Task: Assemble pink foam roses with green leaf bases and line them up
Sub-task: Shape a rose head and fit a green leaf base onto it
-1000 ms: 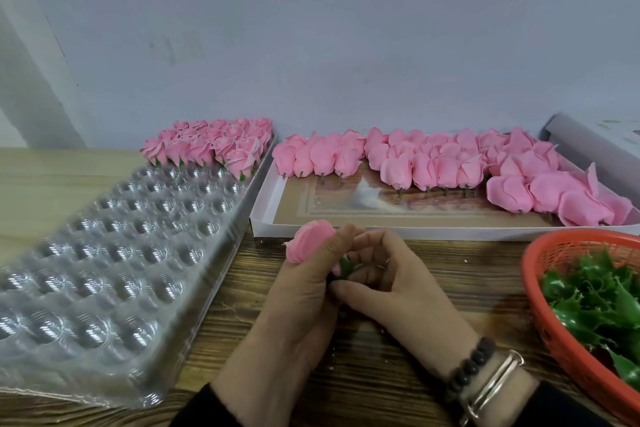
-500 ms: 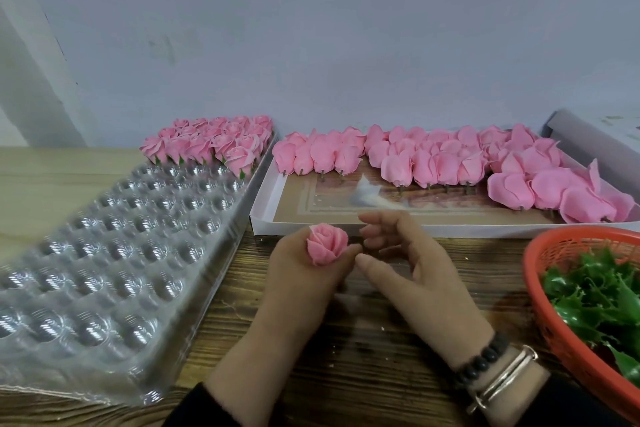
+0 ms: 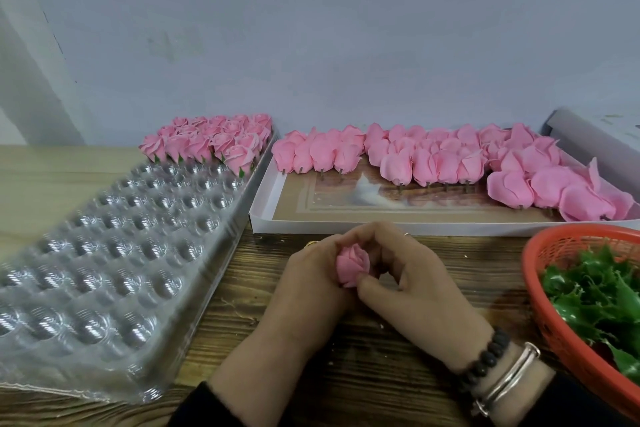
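Wood-grain table (image 3: 346, 374) meets plain grey wall (image 3: 311, 28) behind.

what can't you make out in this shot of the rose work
Head view, the only one:
- Base of the held rose: hidden by the left hand and right hand, so any leaf fitted is unseen.
- Red basket: cut off by the right edge.
- Clear plastic tray: near end blurred.

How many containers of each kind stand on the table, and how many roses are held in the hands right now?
clear blister tray: 1
white flat box: 1
red basket: 1
pink rose held between left hand and right hand: 1
Total: 4
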